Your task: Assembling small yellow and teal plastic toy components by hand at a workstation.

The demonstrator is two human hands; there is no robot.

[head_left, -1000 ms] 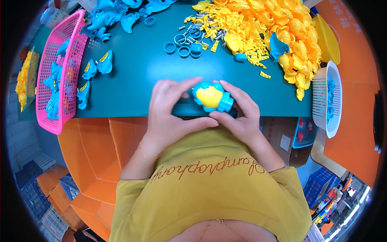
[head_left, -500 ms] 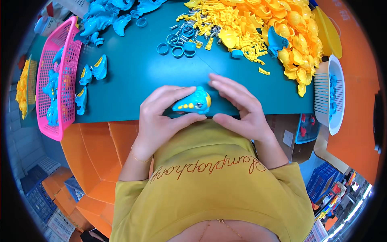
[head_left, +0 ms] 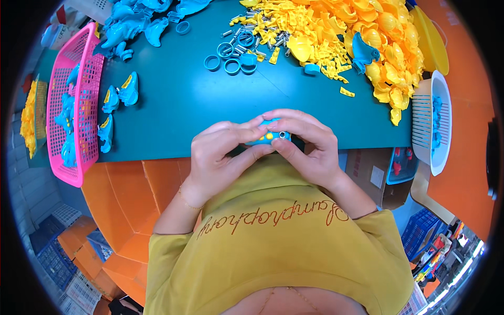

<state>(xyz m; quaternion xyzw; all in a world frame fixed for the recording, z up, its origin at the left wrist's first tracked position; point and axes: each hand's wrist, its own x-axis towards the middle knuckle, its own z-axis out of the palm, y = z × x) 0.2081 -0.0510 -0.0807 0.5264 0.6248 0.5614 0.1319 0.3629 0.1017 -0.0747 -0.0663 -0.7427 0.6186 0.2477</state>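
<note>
Close to the table's near edge, both hands grip a small blue plastic toy part with yellow spots (head_left: 269,136). My left hand (head_left: 223,149) pinches it from the left, with the thumb along its near side. Fingers of my right hand (head_left: 310,142) wrap over its far side while the thumb presses from below, by a round dark-centred spot. Most of the part is covered by the fingers. Left of my hands lie several blue shell pieces (head_left: 128,90), some with yellow edging.
A pink basket (head_left: 89,105) holding blue pieces stands at the left. Beyond my hands are blue rings (head_left: 211,63), metal pins, a heap of yellow parts (head_left: 386,47) and a blue heap (head_left: 126,26). A white basket (head_left: 422,123) sits at the right edge.
My right hand has moved left and closed on the blue part, which it was apart from before. The part has turned and is now mostly covered by fingers.
</note>
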